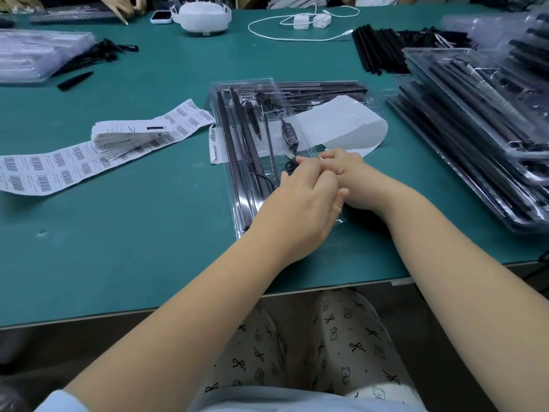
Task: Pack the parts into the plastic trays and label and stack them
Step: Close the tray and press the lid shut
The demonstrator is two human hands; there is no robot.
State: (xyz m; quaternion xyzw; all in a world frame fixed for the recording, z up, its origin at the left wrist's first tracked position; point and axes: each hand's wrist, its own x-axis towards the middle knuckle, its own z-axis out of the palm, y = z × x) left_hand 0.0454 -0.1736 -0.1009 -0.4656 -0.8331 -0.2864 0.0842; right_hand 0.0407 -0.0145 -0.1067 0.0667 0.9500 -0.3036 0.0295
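Mid-task: clear plastic tray (237,162) at table centre already holds black rods and cable; left hand (300,200) and right hand (347,176) overlap on its near end, grip unclear; barcode label sheets (59,168) left; packed stack (475,138) right.

The green table (148,233) holds lots of stuff. In the middle lies a clear plastic tray (237,185) w/ black parts inside. A white paper strip (341,126) curls just beside it. On the left lie long barcode sticker sheets (59,168). Far left sits a pile of clear trays (32,55), w/ loose black pieces (75,80) near it. On the right is a tall stack of packed trays (475,138). Behind it lie black rods (377,52). At the back sit a white round gadget (202,17), a phone (161,16) & a white cable (297,37).
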